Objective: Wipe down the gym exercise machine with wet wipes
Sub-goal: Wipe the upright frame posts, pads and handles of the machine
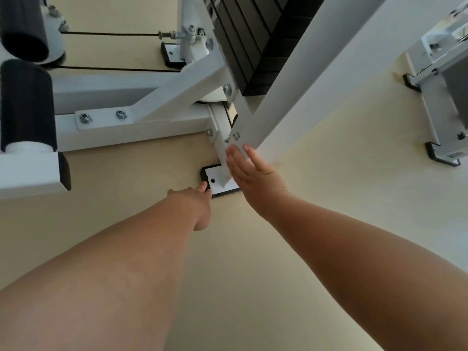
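- Directly below the head camera, a white gym exercise machine [152, 122] stood on a pale cream floor [253, 274], filling the upper left of the view.
- The right hand [253, 178] lay flat against the lower end of a slanted white beam [316, 72], near its bolts. Its fingers [235, 158] were straight and close together, pressed to the metal.
- The left hand [192, 201] reached to the machine's white foot plate [217, 179], with one fingertip touching the plate's black rubber edge. The other fingers were hidden behind the hand, so their state could not be told.
- A black weight stack [243, 46] rose behind the beam.
- Two black foam rollers [25, 105] sat at the far left, and two dark cables [109, 34] ran from that side toward the stack.
- Part of a second metal frame [435, 97] stood at the right edge, well apart.
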### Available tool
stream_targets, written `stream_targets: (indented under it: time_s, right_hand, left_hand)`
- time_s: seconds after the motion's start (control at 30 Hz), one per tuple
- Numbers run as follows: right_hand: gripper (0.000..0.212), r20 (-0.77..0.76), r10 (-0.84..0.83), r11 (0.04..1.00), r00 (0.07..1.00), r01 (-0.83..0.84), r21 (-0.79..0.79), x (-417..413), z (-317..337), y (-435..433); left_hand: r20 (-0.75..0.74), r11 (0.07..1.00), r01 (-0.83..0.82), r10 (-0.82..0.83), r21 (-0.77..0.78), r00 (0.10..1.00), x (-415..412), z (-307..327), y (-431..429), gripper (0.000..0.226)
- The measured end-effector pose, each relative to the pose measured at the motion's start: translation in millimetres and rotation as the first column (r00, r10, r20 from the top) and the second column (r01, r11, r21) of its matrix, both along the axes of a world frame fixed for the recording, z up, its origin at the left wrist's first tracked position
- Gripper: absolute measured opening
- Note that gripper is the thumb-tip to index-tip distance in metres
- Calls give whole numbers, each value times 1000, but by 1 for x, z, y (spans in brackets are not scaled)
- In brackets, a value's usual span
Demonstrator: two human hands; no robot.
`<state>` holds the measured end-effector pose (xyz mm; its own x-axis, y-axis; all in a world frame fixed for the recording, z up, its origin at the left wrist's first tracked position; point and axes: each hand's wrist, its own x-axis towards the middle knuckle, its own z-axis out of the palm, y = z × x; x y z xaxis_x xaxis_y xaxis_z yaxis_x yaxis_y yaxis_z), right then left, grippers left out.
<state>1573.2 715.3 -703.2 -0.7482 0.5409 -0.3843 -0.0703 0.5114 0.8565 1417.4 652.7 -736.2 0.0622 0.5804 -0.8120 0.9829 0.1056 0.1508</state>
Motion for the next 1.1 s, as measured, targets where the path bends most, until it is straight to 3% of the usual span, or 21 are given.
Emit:
stream_targets:
  time_s: [0.13,0.23,0.47,0.8,1.1]
  right_hand:
    - [74,60,-31,997,998,36,-67,-3,-7,-4]
    - [72,91,44,994,995,-35,-99,8,9,-2]
    - [73,-46,-4,999,999,3,-35,29,22,-17]
    - [82,211,-72,991,975,94,-95,-9,-46,-5]
    - [82,208,-81,993,975,97,-65,-7,-42,-7]
  left_hand:
    - [4,1000,17,-17,4,1000,3,-3,0,88]
    - [6,999,38,-38,1,999,5,-5,2,90]
    - [4,993,91,-91,-71,996,12,-16,7,93]
    - [-58,983,95,-105,-155,993,7,-43,-1,92]
    - [-81,972,35,-55,-233,995,-10,-54,-14,89]
